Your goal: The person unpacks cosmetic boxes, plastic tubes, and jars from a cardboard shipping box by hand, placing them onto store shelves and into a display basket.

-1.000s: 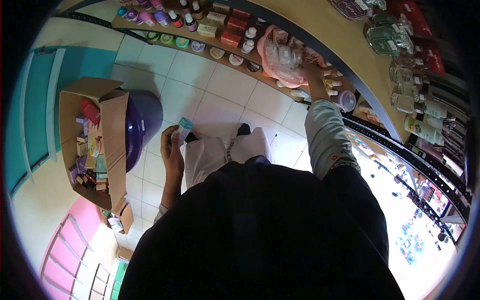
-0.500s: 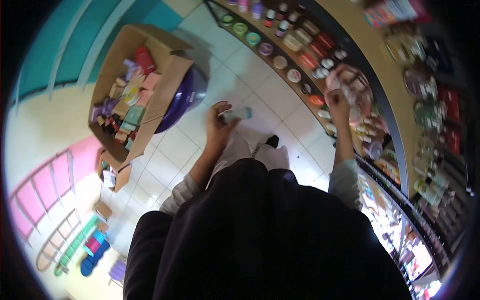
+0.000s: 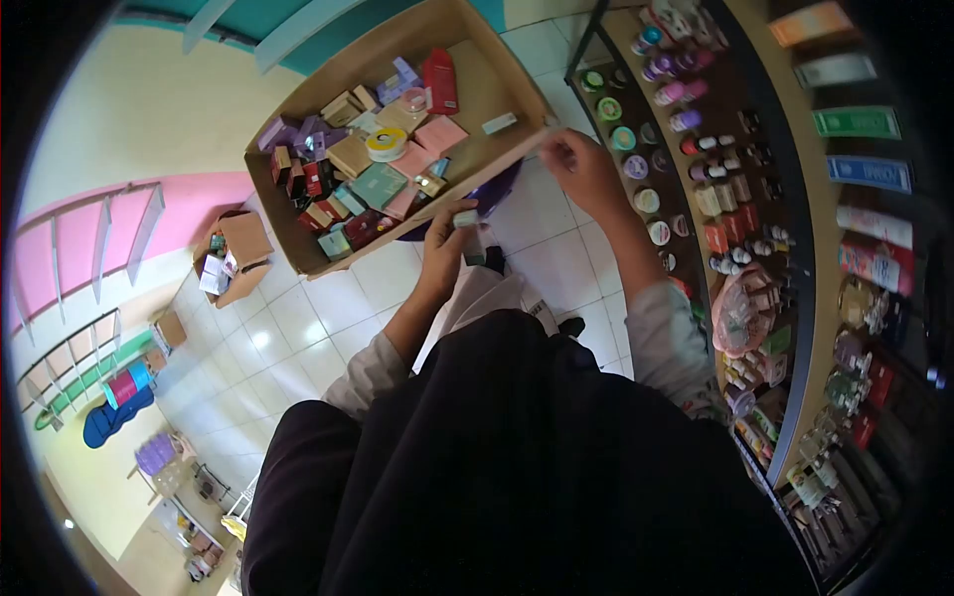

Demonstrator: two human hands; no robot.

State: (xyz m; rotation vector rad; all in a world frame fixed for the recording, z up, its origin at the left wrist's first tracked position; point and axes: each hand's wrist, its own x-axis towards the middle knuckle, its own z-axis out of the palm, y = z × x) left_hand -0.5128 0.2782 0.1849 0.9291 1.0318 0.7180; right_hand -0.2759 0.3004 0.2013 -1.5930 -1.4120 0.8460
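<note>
Low in front of me, my left hand (image 3: 444, 248) is closed around a small pale green-and-white pack (image 3: 467, 226), too small to identify exactly. It is just beside the near wall of a large open cardboard box (image 3: 288, 256). My right hand (image 3: 584, 171) is at the box's right corner, fingers loosely curled and apart, slightly blurred, with nothing visible in them. Inside the box lie several small cosmetic cartons, among them a red carton (image 3: 439, 81), a green carton (image 3: 379, 187) and a yellow-rimmed round tub (image 3: 387, 145). A small white carton (image 3: 500, 123) lies nearer my right hand.
Part of a purple tub (image 3: 494, 191) shows under the cardboard box. On the right, a shelf unit (image 3: 785, 437) carries jars, bottles and a pink basket (image 3: 740, 313). A smaller cardboard box (image 3: 246, 243) stands on the tiled floor (image 3: 373, 283) at left.
My view has swung toward the large box, which appears nearer. My right hand has left the pink basket on the shelf for the box's corner. My left hand still holds the pale pack.
</note>
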